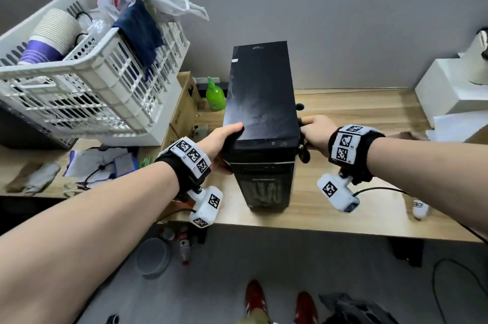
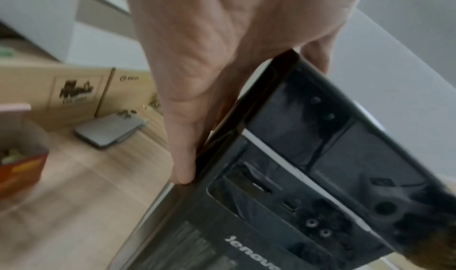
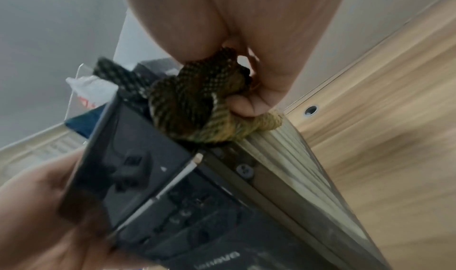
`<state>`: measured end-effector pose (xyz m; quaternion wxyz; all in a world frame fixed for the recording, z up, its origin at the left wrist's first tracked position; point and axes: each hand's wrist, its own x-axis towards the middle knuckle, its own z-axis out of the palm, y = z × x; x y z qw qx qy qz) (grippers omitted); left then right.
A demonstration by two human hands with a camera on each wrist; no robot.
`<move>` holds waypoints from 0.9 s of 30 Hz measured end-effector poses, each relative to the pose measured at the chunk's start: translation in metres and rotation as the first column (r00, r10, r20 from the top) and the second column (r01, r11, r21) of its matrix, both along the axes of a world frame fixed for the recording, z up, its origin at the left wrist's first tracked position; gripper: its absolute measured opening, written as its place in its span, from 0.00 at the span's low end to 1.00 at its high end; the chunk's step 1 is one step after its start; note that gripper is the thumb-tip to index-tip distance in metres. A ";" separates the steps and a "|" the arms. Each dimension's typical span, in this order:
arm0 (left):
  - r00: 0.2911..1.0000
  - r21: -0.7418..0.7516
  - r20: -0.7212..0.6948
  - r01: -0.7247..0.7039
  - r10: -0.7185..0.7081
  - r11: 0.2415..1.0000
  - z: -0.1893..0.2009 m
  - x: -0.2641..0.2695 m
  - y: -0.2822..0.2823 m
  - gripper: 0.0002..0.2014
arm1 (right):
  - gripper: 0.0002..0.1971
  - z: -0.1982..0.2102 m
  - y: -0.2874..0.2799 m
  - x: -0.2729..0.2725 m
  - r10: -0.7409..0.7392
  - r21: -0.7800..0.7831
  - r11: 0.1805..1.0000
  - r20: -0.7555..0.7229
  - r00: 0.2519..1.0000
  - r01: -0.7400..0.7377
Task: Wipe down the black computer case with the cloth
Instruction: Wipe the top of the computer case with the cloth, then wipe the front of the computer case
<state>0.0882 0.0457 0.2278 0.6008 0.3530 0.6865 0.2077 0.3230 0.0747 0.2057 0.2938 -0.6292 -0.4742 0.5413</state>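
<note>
From above, the black computer case (image 1: 261, 123) stands upright on the wooden bench (image 1: 356, 191), front panel toward the person, its dusty top showing pale smears. The left hand (image 1: 220, 145) clasps the top left front corner, thumb laid on the top and fingers down the side. The right hand (image 1: 315, 133) is at the top right edge, closed round a dark bundle. A white basket (image 1: 87, 81) and a green bottle (image 1: 215, 96) sit to the left.

In the left wrist view, the left hand (image 2: 222, 59) lies flat against the case's side edge (image 2: 308, 176), fingers long and pressed to it, steadying rather than lifting.

In the right wrist view, the right hand (image 3: 246, 49) has its fingers curled round the cloth (image 3: 197, 106), a bunched, netted dark and yellowish rag, pushed onto the case's (image 3: 172, 196) top right edge.

I'd judge the case heavy and rigid, with smooth metal sides that could slip under a palm; it is best held at the top corners, where the edges give purchase. The plastic front, with its buttons and ports, looks the delicate part. The cloth is soft and light and will bunch easily.
</note>
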 end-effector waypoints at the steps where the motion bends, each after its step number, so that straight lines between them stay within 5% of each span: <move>1: 1.000 -0.004 0.017 0.007 -0.007 1.000 -0.001 0.004 0.000 0.30 | 0.20 0.001 0.003 0.004 -0.019 0.012 1.000 0.011 1.000 0.018; 5: 0.996 -0.064 0.056 0.080 -0.076 0.995 -0.002 0.030 0.004 0.37 | 0.15 0.012 0.010 0.032 -0.022 0.055 0.998 0.088 0.996 0.018; 10: 0.981 -0.091 0.020 0.194 -0.193 0.977 -0.001 0.062 0.012 0.34 | 0.22 0.028 0.022 0.064 0.056 0.008 0.998 0.126 0.990 -0.057; 14: 0.926 -0.133 -0.052 0.365 -0.374 0.921 0.007 0.059 0.014 0.46 | 0.24 0.021 0.020 0.070 0.015 0.005 1.000 0.077 0.997 -0.015; 17: 0.834 -0.043 -0.298 0.474 -0.464 0.879 0.012 0.057 0.025 0.42 | 0.16 -0.008 0.022 0.082 -0.102 -0.006 0.994 0.184 0.978 0.105; 19: 0.756 0.148 -0.572 0.475 -0.317 0.867 0.014 0.060 0.034 0.45 | 0.04 -0.029 0.011 0.089 -0.176 -0.045 0.979 0.313 0.933 0.200; 21: 0.608 0.352 -0.789 0.566 -0.089 0.745 0.016 0.068 0.034 0.42 | 0.07 -0.046 -0.009 0.091 -0.186 -0.128 0.962 0.331 0.925 0.240; 23: 0.472 0.408 -0.882 0.745 0.016 0.528 0.017 0.077 0.027 0.39 | 0.05 -0.060 -0.032 0.085 -0.093 -0.215 0.960 0.362 0.927 0.181; 25: 0.415 0.387 -0.910 0.845 0.006 0.368 0.008 0.085 0.023 0.37 | 0.02 -0.077 -0.046 0.076 -0.061 -0.278 0.944 0.384 0.921 0.178; 27: 0.420 0.377 -0.906 0.856 -0.051 0.353 -0.003 0.088 0.028 0.35 | 0.06 -0.105 -0.052 0.068 -0.133 -0.345 0.907 0.313 0.940 0.243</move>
